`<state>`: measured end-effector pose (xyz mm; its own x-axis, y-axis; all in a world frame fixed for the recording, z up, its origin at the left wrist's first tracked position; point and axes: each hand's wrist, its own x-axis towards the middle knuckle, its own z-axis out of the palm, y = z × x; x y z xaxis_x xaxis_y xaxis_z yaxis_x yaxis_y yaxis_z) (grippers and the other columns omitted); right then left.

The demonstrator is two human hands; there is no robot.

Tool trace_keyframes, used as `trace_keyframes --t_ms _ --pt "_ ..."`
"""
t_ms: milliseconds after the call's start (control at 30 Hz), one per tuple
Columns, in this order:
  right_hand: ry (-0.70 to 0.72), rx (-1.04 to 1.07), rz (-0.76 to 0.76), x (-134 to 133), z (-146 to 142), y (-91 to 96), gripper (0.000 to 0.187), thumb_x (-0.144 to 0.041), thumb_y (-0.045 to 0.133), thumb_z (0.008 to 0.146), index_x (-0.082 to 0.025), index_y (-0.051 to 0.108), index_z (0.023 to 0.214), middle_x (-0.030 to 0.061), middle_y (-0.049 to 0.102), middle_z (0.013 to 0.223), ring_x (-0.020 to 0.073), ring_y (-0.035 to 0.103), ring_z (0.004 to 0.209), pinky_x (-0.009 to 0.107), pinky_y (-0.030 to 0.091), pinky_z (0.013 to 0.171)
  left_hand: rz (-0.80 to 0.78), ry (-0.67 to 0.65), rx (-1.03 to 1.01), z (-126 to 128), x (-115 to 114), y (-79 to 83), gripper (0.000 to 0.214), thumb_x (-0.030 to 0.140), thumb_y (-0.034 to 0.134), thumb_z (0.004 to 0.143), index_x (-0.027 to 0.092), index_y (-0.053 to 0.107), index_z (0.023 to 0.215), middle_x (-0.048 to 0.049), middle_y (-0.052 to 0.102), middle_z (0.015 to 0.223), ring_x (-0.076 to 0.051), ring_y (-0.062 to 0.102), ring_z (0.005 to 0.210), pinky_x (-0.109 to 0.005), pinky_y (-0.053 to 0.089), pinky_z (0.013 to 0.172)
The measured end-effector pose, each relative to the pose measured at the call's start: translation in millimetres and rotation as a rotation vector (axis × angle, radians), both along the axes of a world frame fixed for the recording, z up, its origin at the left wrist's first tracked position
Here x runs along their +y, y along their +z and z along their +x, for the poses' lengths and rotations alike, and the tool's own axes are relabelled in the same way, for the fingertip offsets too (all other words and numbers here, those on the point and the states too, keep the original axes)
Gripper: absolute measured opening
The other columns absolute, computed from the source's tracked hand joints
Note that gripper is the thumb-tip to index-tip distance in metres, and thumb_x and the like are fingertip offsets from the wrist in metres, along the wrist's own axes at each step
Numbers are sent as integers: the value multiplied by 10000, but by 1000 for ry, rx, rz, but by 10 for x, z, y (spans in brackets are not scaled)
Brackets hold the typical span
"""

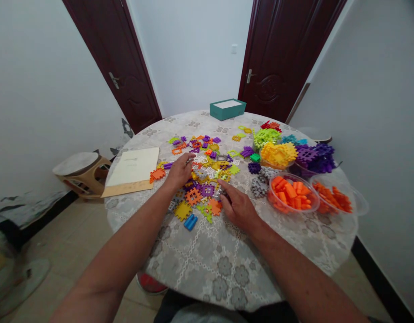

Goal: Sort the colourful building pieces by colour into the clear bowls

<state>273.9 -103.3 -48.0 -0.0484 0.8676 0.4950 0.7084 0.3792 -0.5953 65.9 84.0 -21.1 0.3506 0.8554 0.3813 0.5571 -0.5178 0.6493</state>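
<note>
1. While both hands are seen in the head view, the mixed pile (207, 190) of interlocking plastic pieces is found between them, near the middle of the cloth-covered table (207, 264).
2. The left hand (180, 172) is set at the pile's left side, fingers bunched and directed inward; whether anything is pinched cannot be told. The right hand (240, 207) is laid at the opposite side, forefinger extended to the pieces and thumb set lower; whether a piece is held there cannot be told either.
3. As far as can be judged, the grouping by colour is partly done: yellow-green pieces (266, 138), yellow pieces (278, 154), purple pieces (316, 157), orange rods (290, 193) and flat orange pieces (333, 197) are gathered at the right. Much is left, since many colours are mingled in the pile.
4. Two hands, one pile and five main groups are counted, with smaller clusters of grey pieces (259, 186) and blue pieces (294, 140) beside them. One blue piece (190, 222) is seen at the pile's near edge. The pile's pieces are too overlapped to be counted.
5. One green box (222, 113) and one notebook (137, 163) are also counted on the table.
</note>
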Motion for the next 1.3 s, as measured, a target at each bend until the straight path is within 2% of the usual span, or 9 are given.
trace_keyframes --t_ms 167,333,467,633,767,867,1067,1167,1300 --pt "-16 -30 -84 5 -32 -13 564 -234 559 1007 -226 487 1566 120 709 1381 239 724 1122 405 574 998 127 -147 266 31 -70 -105 448 484 671 920 222 681 1282 -135 698 1266 -317 630 1204 -444 463 1086" --pt "-10 -28 -91 45 -25 -33 532 -269 564 1029 -253 479 1554 103 651 1478 232 679 1259 404 557 1050 157 -127 419 104 36 -249 501 515 714 854 223 709 1261 -160 714 1178 -363 650 1131 -475 485 1026" --pt "8 -6 -87 54 -29 -26 533 -265 563 1040 -299 466 1563 77 640 1496 224 650 1315 410 554 1068 143 -110 391 97 86 -268 316 427 675 846 248 735 1100 -131 728 1067 -346 664 1053 -454 498 992" --pt "-47 95 -50 52 12 1 548 -257 540 1040 -336 463 1577 69 672 1440 231 680 1227 441 546 1064 150 -20 231 50 -37 -119 294 309 585 871 215 703 1123 -113 730 1119 -307 652 1086 -408 489 1007" --pt "-178 196 -39 83 101 16 561 -259 494 1036 -296 449 1593 104 676 1398 248 690 1105 465 543 1019 28 174 14 5 -86 -33 237 353 576 925 228 700 1083 -50 733 947 -238 676 889 -346 524 854" --pt "-237 259 -65 100 147 19 603 -276 498 1023 -290 404 1618 108 708 1273 224 683 905 422 560 889 -90 209 -179 -20 -60 -42 224 352 626 895 227 688 1070 -36 741 967 -209 699 847 -325 557 780" --pt "-236 356 -88 112 152 5 610 -316 536 1000 -288 427 1599 60 705 1048 178 613 737 336 502 720 -460 1 -756 -37 -74 6 556 215 620 813 233 523 1360 -84 756 1160 -224 754 1011 -373 647 806" --pt "-241 389 -94 121 152 -19 602 -332 549 991 -263 455 1581 45 693 1015 172 623 759 318 492 713 -645 -166 -772 -80 -150 104 633 231 639 795 212 517 1415 -129 744 1233 -261 749 1088 -461 639 940" --pt "-236 411 -99 136 159 -58 572 -349 564 990 -208 501 1541 53 705 1017 173 634 782 312 492 713 -757 -283 -649 -117 -265 236 660 601 482 939 155 577 1417 -212 714 1286 -342 713 1179 -545 608 999"
